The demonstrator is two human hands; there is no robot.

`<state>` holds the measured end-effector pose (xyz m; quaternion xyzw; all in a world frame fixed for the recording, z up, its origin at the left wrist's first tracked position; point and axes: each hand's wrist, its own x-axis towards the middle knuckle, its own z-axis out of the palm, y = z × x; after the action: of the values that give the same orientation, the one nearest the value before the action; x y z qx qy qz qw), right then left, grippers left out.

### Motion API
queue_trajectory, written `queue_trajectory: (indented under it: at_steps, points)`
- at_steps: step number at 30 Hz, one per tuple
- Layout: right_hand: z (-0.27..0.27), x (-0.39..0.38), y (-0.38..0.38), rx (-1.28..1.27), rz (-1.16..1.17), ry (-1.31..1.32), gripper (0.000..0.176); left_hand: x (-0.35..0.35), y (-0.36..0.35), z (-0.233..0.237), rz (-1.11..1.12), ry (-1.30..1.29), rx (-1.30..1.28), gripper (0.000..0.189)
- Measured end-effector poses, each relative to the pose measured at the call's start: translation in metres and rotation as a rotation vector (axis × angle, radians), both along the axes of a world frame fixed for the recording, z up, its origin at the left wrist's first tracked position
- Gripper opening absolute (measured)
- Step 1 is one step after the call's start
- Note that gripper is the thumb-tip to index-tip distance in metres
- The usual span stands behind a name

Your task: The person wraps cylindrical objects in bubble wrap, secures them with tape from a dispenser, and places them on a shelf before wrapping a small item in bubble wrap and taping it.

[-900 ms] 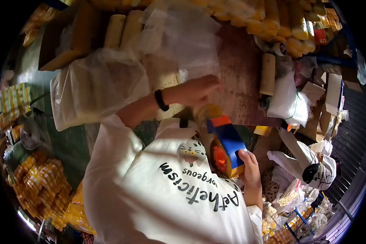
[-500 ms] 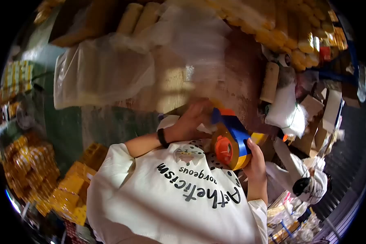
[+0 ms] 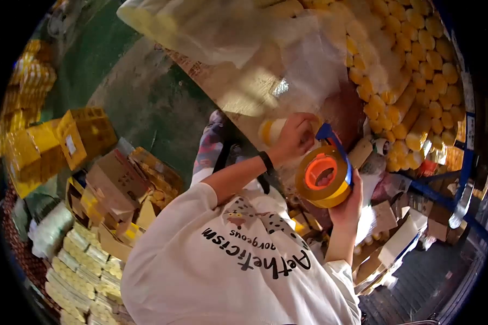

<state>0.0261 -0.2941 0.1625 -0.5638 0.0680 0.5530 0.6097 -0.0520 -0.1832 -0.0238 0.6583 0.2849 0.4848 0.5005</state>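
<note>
My right hand is wrapped round a tape dispenser, which has a blue frame, an orange hub and a wide roll of yellowish-brown tape. The dispenser is tilted, its blue head toward my left hand. My left hand, with a black band at its wrist, is close beside that head. Its fingers are curled together; whatever is between them cannot be made out. Behind the left hand, a whitish roll with a yellow end lies on the table. Clear plastic sheeting covers part of the tabletop beyond.
Many yellow-ended rolls are stacked at the far right. Open cardboard boxes and yellow-taped cartons stand on the left. Wrapped bundles lie at lower left. A blue rack and more cardboard are at right.
The view has turned, bringing the stacked rolls and left-hand boxes further into sight. My left hand, blurred and spread before, is now curled beside the dispenser's head. The right hand keeps the dispenser.
</note>
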Motion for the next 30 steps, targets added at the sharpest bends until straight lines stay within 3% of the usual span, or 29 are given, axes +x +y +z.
queue_trajectory:
  at_steps: [7, 13, 15, 17, 20, 27, 30]
  points:
    - [-0.024, -0.034, -0.031, -0.059, -0.103, -0.139, 0.036, 0.008, -0.008, -0.001, 0.099, 0.018, 0.193, 0.026]
    - [-0.023, -0.087, -0.052, -0.122, -0.229, -0.178, 0.032, 0.021, 0.002, -0.009, 0.065, 0.0, 0.105, 0.022]
    - [-0.043, -0.101, -0.04, -0.138, -0.267, -0.187, 0.029, 0.025, 0.013, -0.029, -0.072, -0.068, -0.124, 0.023]
    - [-0.064, -0.112, -0.044, -0.19, -0.245, -0.285, 0.025, 0.028, 0.012, -0.037, -0.098, -0.116, -0.166, 0.03]
    - [-0.077, -0.131, -0.044, -0.142, -0.316, -0.27, 0.031, 0.019, 0.025, -0.029, -0.062, -0.051, 0.249, 0.028]
    - [-0.043, -0.162, -0.026, -0.24, -0.504, -0.313, 0.033, 0.0, 0.032, -0.013, -0.249, -0.034, 0.124, 0.021]
    - [-0.074, -0.168, -0.034, -0.293, -0.22, -0.499, 0.04, 0.0, 0.034, -0.01, -0.285, -0.048, 0.105, 0.016]
